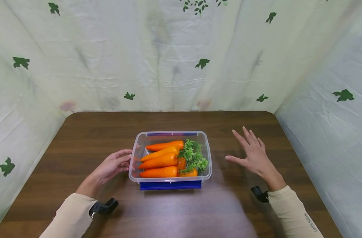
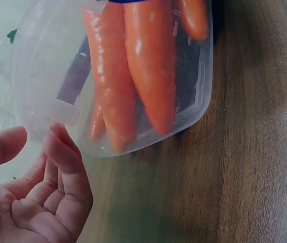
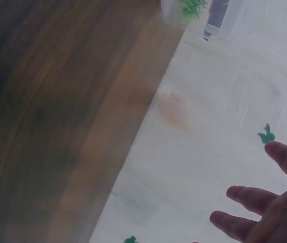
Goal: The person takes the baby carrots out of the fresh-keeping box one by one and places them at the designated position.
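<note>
holding a relaxed left hand (image 1: pixel 111 167), grasping nothing, at the left end of a clear rectangular plastic box (image 1: pixel 169 179); spreading a released right hand (image 1: pixel 253 155) apart from it. sits on the dark brown wooden table (image 1: pixel 94 134), holding tapered orange carrots (image 1: pixel 161 161) and curly green leaves (image 1: pixel 193 153).

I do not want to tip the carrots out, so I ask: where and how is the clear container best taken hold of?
Probably by the two short walls of the clear container, under the rim, one hand from each side. It stands upright, longer across than deep, and the front blue strip lies along a long wall instead. The left hand is at the left wall.
</note>
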Tool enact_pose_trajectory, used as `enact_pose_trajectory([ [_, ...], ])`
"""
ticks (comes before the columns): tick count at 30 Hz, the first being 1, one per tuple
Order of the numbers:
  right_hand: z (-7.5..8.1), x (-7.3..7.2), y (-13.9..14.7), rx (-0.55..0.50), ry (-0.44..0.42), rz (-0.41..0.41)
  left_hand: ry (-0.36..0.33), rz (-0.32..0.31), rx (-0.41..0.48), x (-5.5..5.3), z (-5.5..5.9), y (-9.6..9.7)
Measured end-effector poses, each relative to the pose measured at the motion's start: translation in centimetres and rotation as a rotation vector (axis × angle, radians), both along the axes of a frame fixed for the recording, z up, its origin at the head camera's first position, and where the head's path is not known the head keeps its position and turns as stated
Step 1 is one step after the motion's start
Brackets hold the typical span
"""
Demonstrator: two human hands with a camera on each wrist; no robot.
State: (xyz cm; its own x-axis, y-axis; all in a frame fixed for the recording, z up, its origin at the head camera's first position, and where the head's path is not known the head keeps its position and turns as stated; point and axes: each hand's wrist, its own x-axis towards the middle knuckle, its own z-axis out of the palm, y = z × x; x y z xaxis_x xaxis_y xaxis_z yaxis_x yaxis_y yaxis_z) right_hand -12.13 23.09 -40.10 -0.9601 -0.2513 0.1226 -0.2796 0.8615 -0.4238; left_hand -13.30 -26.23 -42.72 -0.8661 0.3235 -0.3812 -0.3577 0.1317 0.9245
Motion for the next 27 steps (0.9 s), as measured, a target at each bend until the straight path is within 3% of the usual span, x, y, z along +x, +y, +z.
enact_pose_trajectory([
  [7,0.7,-0.2,-0.3,0.008,-0.009,0.035,-0.012,-0.026,0.162,-0.5,-0.6,-0.3],
  [11,1.0,-0.3,-0.6,0.002,-0.025,0.068,-0.024,-0.030,0.196,-0.8,-0.6,-0.2],
  [18,1.6,-0.8,-1.4,-0.014,-0.063,0.105,-0.102,0.004,0.273,-0.8,-0.4,0.1],
  [27,2.7,-1.7,-2.7,-0.012,-0.069,0.150,-0.112,-0.006,0.333,-0.7,-0.5,0.1],
])
